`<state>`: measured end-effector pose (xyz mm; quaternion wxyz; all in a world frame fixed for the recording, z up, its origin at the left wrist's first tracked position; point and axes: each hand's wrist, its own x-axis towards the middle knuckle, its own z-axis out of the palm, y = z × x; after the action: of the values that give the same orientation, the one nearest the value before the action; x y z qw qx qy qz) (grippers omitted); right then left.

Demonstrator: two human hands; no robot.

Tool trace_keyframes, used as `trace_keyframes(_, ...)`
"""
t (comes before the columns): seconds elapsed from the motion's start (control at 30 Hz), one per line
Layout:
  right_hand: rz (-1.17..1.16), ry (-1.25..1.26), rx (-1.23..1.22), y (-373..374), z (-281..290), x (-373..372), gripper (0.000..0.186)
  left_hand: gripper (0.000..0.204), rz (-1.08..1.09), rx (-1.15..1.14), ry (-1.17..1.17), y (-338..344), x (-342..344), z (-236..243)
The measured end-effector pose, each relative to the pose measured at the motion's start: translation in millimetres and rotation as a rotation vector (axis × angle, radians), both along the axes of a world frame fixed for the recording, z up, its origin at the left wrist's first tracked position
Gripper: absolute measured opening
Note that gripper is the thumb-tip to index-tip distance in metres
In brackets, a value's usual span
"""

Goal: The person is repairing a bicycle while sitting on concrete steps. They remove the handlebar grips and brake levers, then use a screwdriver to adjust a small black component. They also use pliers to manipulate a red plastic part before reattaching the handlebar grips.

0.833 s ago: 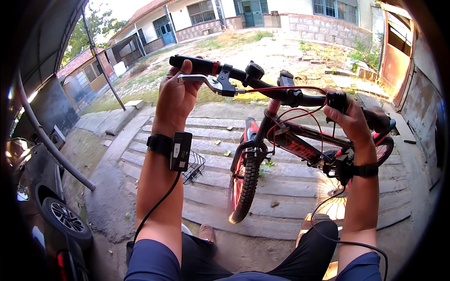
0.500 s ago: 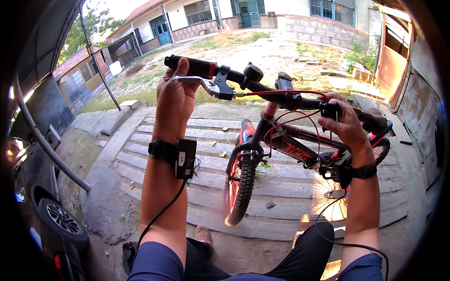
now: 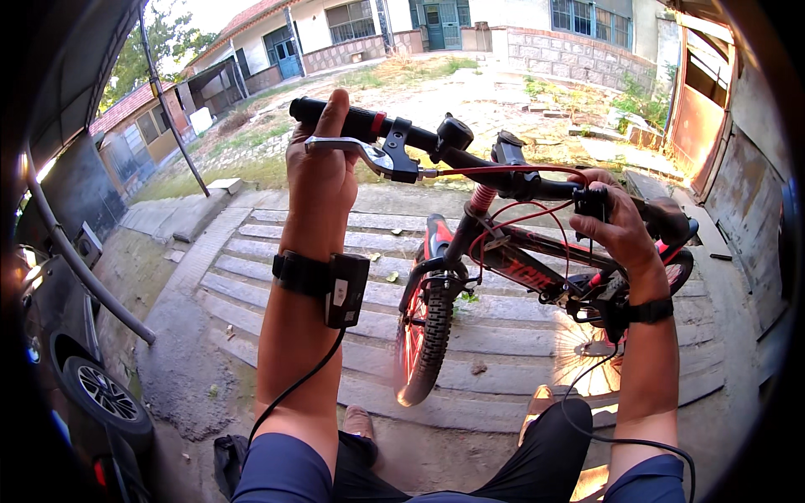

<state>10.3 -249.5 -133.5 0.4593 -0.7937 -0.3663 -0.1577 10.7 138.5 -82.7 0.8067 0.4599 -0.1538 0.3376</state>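
A black and red bicycle (image 3: 528, 270) stands upright in front of me, its knobby front tyre (image 3: 436, 344) toward me. My left hand (image 3: 321, 180) is closed at the left end of the handlebar, around the black rubber grip (image 3: 352, 120); the thumb lies upward across it, and the other fingers are mostly hidden. The silver brake lever (image 3: 356, 149) crosses in front of this palm. My right hand (image 3: 627, 226) is wrapped around the bar's right part, the thumb by a black clamp-like fitting (image 3: 590, 203). Red cables (image 3: 511, 171) loop between the two sides.
Long stone strips (image 3: 360, 323) pave the ground under the bicycle. A dark car (image 3: 80, 335) and a slanted grey pole (image 3: 88, 260) stand at the left. A rusty metal door (image 3: 700, 130) is at the right. Cables (image 3: 293, 390) run from black wrist-strapped boxes along my forearms.
My left thumb has straightened upward on the grip, and the left wrist has turned and shifted slightly right. The right hand keeps its hold.
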Motion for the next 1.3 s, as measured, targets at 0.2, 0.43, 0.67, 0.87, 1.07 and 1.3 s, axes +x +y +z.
trace_keyframes(0.2,0.008,-0.024,-0.005,0,-1,1,0.040,0.021,-0.100,-0.074,-0.034,4,6,-2)
trace_keyframes(0.43,-0.004,-0.050,-0.031,-1,-1,1,0.034,0.030,-0.329,-0.112,-0.152,7,2,-7)
trace_keyframes(0.67,-0.067,-0.154,-0.053,-5,-8,5,0.032,0.028,-0.271,-0.118,-0.132,3,1,-3)
trace_keyframes(0.87,-0.052,-0.148,-0.028,3,3,-6,0.028,0.026,-0.063,-0.044,-0.016,6,-7,8)
trace_keyframes(1.07,-0.047,-0.084,-0.072,1,2,-3,0.032,0.039,-0.475,-0.003,-0.131,24,-3,-10)
trace_keyframes(1.3,-0.021,-0.037,-0.051,0,4,-4,0.032,0.031,-0.448,0.041,-0.179,28,5,-12)
